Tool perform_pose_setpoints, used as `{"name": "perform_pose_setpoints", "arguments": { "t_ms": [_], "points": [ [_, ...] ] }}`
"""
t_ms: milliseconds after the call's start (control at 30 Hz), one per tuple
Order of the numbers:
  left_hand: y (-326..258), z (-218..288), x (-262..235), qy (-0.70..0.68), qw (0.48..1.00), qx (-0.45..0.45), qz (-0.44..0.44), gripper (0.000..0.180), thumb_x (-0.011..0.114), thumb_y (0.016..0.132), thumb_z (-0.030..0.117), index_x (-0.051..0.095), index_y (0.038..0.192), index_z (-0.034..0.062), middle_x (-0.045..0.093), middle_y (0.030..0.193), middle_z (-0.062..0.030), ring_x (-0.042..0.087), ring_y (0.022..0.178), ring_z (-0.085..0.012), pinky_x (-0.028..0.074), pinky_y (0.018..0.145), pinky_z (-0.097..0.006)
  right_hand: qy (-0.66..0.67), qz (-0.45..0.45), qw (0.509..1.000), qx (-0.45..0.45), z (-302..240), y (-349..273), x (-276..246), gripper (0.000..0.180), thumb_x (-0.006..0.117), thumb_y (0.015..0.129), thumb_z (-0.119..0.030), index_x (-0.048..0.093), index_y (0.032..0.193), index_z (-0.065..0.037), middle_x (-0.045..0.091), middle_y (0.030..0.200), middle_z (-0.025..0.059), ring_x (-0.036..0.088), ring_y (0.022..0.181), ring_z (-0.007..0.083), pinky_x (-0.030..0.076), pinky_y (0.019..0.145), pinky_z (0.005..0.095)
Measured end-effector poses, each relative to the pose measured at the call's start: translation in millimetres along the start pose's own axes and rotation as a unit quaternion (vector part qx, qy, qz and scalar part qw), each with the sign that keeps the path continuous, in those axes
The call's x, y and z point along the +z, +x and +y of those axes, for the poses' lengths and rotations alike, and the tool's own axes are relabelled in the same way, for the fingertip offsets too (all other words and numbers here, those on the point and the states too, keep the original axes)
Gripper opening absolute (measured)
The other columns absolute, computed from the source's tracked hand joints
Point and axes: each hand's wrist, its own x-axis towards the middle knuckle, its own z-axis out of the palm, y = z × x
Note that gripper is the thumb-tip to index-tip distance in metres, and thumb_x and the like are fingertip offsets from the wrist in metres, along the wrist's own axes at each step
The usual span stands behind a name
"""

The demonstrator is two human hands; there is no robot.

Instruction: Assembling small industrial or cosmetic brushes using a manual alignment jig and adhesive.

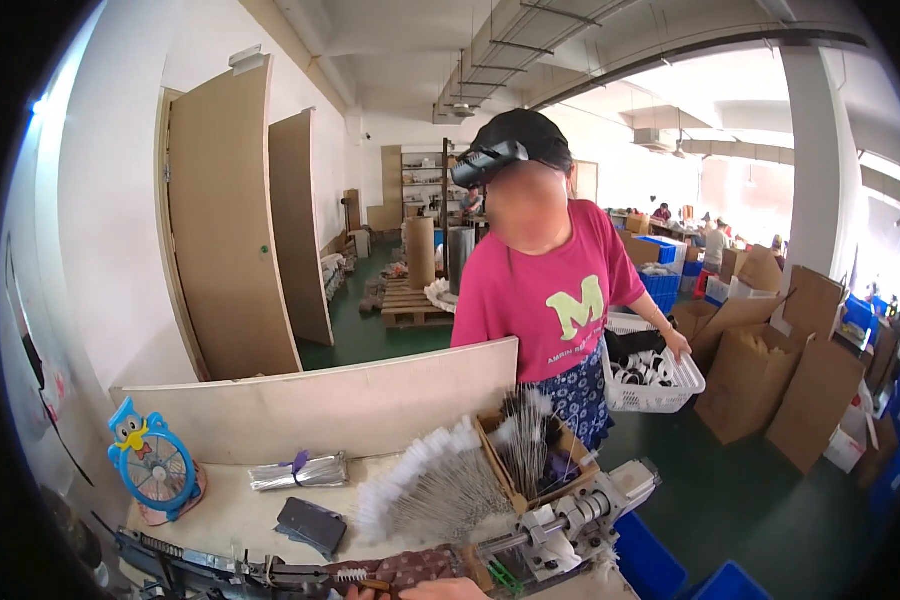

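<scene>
The left hand (365, 593) and right hand (445, 590) are cut off by the lower edge; whether anything is grasped by either cannot be told. Brown patterned cloth (410, 567) is partly covered by the right hand. White bristles (352, 575) are seen near the left, their lower part hard to make out.

Here are both hands, right down at the bottom edge, around the middle! The left hand (366, 593) shows just a sliver of fingers; the right hand (444, 590), close beside it, gives us a broader patch. The edge cuts both off, so how the fingers close is impossible to call!
</scene>
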Motion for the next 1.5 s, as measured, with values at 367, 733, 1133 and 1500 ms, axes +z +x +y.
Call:
{"name": "perform_pose_setpoints", "arguments": {
  "t_ms": [367, 733, 1133, 1500],
  "points": [
    [35.3, -26.9, -302.0, -0.219, 0.968, 0.052, 0.115, 0.042, 0.057, 0.088, 0.020, 0.044, 0.126, 0.0060, 0.055, 0.119, -0.0116, 0.053, 0.107, -0.0254, 0.044, 0.088, -0.040, -0.041, -0.196, 0.976, 0.087, 30.5, -63.3, 33.5, 0.023, 0.055, 0.080, -0.030, 0.063, 0.078, -0.008, 0.060, 0.070, 0.0107, 0.060, 0.067, 0.0305, 0.048, 0.055, 0.0430],
    [57.5, -48.3, -478.8, -0.156, 0.922, 0.184, 0.302, 0.049, 0.041, 0.088, 0.050, 0.056, 0.105, 0.0069, 0.060, 0.093, -0.0102, 0.055, 0.082, -0.0251, 0.050, 0.075, -0.035, -0.062, -0.293, 0.947, 0.119, 24.5, -52.2, 24.6, 0.024, 0.059, 0.076, -0.030, 0.063, 0.075, -0.006, 0.062, 0.072, 0.0137, 0.061, 0.069, 0.0315, 0.046, 0.058, 0.0440],
    [-23.5, 8.3, -106.5, -0.030, 0.999, 0.039, 0.000, 0.047, 0.053, 0.089, 0.022, 0.039, 0.131, 0.0080, 0.055, 0.117, -0.0108, 0.049, 0.112, -0.0261, 0.043, 0.088, -0.039, -0.019, -0.218, 0.968, 0.121, 22.4, -55.9, 14.3, 0.019, 0.052, 0.079, -0.022, 0.061, 0.073, -0.007, 0.061, 0.073, 0.0125, 0.061, 0.070, 0.0309, 0.046, 0.057, 0.0432],
    [-43.7, 87.3, 3.7, -0.444, 0.861, -0.196, -0.151, 0.028, 0.046, 0.093, 0.029, 0.049, 0.073, 0.0097, 0.039, 0.053, 0.0006, 0.038, 0.046, -0.0097, 0.039, 0.054, -0.027, -0.005, -0.260, 0.959, 0.115, 14.8, -61.0, -3.0, 0.020, 0.055, 0.077, -0.015, 0.062, 0.092, -0.004, 0.061, 0.084, 0.0150, 0.060, 0.079, 0.0313, 0.048, 0.064, 0.0424]
  ]
}}
